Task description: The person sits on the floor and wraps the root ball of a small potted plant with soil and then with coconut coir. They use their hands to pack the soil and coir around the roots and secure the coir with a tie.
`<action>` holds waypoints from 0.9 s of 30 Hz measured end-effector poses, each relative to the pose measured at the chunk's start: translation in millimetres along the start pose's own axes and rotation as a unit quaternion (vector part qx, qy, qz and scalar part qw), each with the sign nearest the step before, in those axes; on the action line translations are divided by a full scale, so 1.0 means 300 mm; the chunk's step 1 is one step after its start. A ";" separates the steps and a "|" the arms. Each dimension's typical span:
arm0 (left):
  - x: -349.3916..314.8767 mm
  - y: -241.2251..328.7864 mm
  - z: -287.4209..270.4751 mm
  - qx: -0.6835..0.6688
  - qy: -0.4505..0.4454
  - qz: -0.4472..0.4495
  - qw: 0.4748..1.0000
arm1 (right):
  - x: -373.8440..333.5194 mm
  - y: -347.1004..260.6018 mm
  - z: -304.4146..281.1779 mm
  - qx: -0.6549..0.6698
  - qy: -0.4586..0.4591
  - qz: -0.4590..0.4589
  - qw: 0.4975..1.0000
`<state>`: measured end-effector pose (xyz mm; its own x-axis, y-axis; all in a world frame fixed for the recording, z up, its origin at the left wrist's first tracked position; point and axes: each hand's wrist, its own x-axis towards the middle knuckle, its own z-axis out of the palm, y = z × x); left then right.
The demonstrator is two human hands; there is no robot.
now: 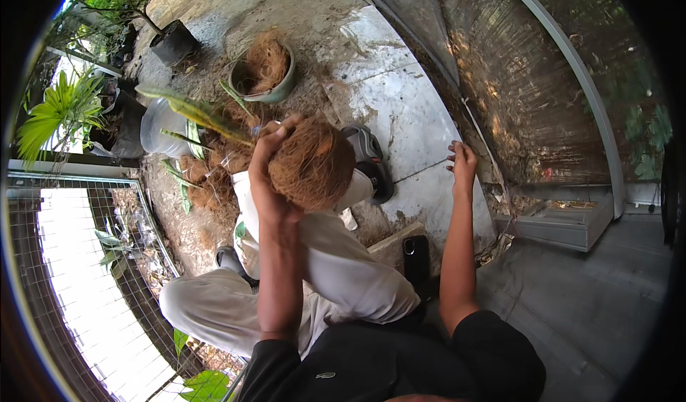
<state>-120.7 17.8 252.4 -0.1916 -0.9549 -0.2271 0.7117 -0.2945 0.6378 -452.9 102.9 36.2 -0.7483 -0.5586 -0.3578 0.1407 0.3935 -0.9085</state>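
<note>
My left hand (275, 166) is wrapped round a ball of brown coconut fibre (312, 162), held above my knee. A long green-and-yellow snake plant leaf (196, 112) reaches out to the left from beside this ball; the hand hides where it joins. My right hand (463, 167) is raised well off to the right, apart from the ball, its fingers curled in. Anything between those fingers is too small to make out. Left of the ball, several more fibre balls with snake plant leaves (204, 180) lie grouped on the ground.
Beyond the ball stands a green pot (268, 70) with loose fibre in it. A clear plastic tub (161, 127) and a black plant bag (174, 42) are at the left. A phone (416, 257) lies by my thigh. Wire mesh (93, 259) borders the left, a dark screen (529, 80) the right.
</note>
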 end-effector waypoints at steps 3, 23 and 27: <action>-0.002 0.030 -0.025 0.007 0.052 0.018 0.998 | 0.092 0.109 0.015 -0.057 -0.002 0.032 0.998; 0.478 -0.048 -0.291 0.037 0.085 0.049 0.994 | 1.062 0.124 0.087 -0.421 -0.196 -0.147 0.873; 0.524 -0.098 -0.385 0.033 0.088 -0.003 0.996 | 1.208 -0.033 0.088 -0.466 -0.158 -0.103 0.865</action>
<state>-93.8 -119.2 113.0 -0.0694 -0.9332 -0.3526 0.6645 -0.3068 0.6814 -708.5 -122.7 -90.2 -0.4603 -0.8006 -0.3836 -0.6675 0.5970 -0.4450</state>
